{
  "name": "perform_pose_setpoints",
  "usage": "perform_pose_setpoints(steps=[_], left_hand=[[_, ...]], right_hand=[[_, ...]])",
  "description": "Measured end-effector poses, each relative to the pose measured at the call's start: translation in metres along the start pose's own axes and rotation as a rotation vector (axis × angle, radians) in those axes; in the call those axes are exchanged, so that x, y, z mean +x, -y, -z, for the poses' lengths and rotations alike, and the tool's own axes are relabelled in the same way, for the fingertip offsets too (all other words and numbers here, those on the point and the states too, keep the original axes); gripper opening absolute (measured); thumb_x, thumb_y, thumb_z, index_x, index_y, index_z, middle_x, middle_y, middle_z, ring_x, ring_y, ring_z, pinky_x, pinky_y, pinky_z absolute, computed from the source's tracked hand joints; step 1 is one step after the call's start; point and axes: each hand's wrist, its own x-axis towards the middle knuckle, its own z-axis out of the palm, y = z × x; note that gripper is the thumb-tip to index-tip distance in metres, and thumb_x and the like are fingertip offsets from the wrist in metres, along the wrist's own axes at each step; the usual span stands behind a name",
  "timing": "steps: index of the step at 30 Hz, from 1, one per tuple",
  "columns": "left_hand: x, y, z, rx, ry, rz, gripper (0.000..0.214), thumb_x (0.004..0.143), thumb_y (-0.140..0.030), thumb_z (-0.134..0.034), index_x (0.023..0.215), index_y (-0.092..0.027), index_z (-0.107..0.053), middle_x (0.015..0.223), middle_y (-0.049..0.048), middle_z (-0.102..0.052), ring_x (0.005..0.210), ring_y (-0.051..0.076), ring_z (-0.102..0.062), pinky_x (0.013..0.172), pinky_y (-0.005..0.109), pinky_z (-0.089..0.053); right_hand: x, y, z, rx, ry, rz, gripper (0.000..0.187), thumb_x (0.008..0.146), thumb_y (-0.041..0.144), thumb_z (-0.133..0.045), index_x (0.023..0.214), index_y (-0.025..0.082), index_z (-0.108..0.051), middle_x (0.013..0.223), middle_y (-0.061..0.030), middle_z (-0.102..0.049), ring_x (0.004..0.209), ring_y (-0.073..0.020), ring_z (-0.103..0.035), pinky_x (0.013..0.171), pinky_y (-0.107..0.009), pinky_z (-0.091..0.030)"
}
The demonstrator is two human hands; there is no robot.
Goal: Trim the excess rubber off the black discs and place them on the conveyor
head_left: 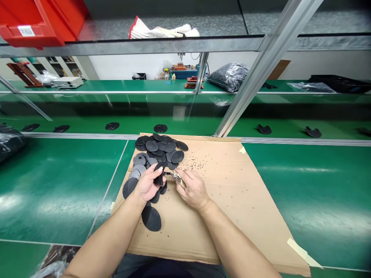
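Here, in the head view, we have both hands low over a cardboard sheet (232, 193) laid on the green bench (58, 185). Our left hand (147, 185) is closed around a black piece (159, 172), held up on edge just in front of the pile of black discs (159, 148). Our right hand (193, 189) pinches a small metal tool (175, 176) whose tip meets that piece. The two hands sit close together, almost touching. Dark specks (197, 166) lie scattered on the cardboard just beyond the right hand. We judge the step to be working the tool along the edge of this one piece; what exactly the tip does is too small to tell. A next move, as we read it, calls for a firm left grip and a small turn of the piece, so that a fresh stretch of edge faces the tool.

As for containers, a red bin (34, 19) sits on the top shelf at the left, its inside hidden from us. A black plastic bag (228, 75) lies bulging on the far bench; we cannot tell what fills it. Another dark bag (8, 143) shows at the left edge. Single discs (160, 128) lie spaced along the belt behind the cardboard, in no container at all.
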Motion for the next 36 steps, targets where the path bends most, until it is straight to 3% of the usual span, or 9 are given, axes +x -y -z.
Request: perform_pose_setpoints(steps=[15,21,24,27,30,32,36], left_hand=[[-0.0001,0.0038,-0.0029,-0.054,-0.020,0.013,0.027,0.070,-0.017,-0.075,0.090,-0.013,-0.057,0.082,0.0005,-0.057,0.056,0.006,-0.054,0.048,0.018,-0.044],[-0.0005,0.0007,-0.0008,-0.015,0.003,-0.134,0.052,0.065,-0.009,-0.077,0.110,-0.021,-0.053,0.082,-0.0012,-0.060,0.063,0.009,-0.059,0.059,0.021,-0.049],[0.0011,-0.0010,0.0032,0.001,-0.011,-0.142,0.058,0.064,-0.010,-0.078,0.115,-0.023,-0.052,0.079,-0.0029,-0.059,0.056,0.006,-0.055,0.050,0.016,-0.043],[0.0043,-0.0015,0.0060,-0.036,-0.040,-0.119,0.050,0.064,-0.014,-0.081,0.107,-0.021,-0.057,0.071,-0.0050,-0.056,0.047,0.003,-0.047,0.040,0.012,-0.032],[0.0054,-0.0012,0.0057,-0.094,-0.010,-0.134,0.038,0.064,-0.018,-0.082,0.095,-0.018,-0.060,0.073,-0.0027,-0.059,0.058,0.005,-0.055,0.048,0.014,-0.043],[0.0039,-0.0010,0.0045,-0.093,0.036,-0.129,0.039,0.065,-0.019,-0.081,0.098,-0.019,-0.060,0.080,-0.0001,-0.062,0.070,0.011,-0.062,0.056,0.018,-0.049],[0.0003,-0.0001,0.0040,-0.019,0.072,-0.048,0.053,0.067,-0.023,-0.081,0.114,-0.023,-0.056,0.080,-0.0004,-0.062,0.060,0.011,-0.059,0.042,0.017,-0.042]], right_hand=[[-0.0055,-0.0003,-0.0033,0.056,0.032,-0.092,0.044,0.082,0.013,-0.048,0.124,0.016,-0.057,0.085,-0.0057,-0.064,0.077,-0.0193,-0.057,0.076,-0.031,-0.049],[-0.0037,-0.0006,-0.0022,0.175,-0.029,-0.172,0.041,0.082,0.015,-0.049,0.122,0.017,-0.058,0.086,-0.0061,-0.063,0.080,-0.0194,-0.059,0.079,-0.031,-0.051],[-0.0033,-0.0021,0.0003,0.180,-0.027,-0.199,0.042,0.081,0.016,-0.049,0.122,0.018,-0.057,0.086,-0.0062,-0.063,0.080,-0.0197,-0.059,0.078,-0.031,-0.051],[-0.0034,-0.0025,0.0010,0.184,-0.036,-0.196,0.041,0.081,0.017,-0.049,0.121,0.017,-0.058,0.084,-0.0061,-0.062,0.079,-0.0195,-0.059,0.078,-0.031,-0.051],[-0.0036,-0.0010,0.0000,0.179,-0.034,-0.151,0.041,0.081,0.017,-0.049,0.120,0.015,-0.058,0.083,-0.0063,-0.062,0.077,-0.0194,-0.058,0.077,-0.032,-0.051],[-0.0039,0.0006,-0.0009,0.172,-0.019,-0.125,0.042,0.080,0.017,-0.049,0.120,0.015,-0.058,0.084,-0.0068,-0.063,0.077,-0.0194,-0.058,0.077,-0.032,-0.051],[-0.0041,0.0035,-0.0014,0.176,0.014,-0.094,0.043,0.078,0.016,-0.049,0.120,0.015,-0.057,0.085,-0.0067,-0.062,0.076,-0.0192,-0.057,0.075,-0.031,-0.050]])
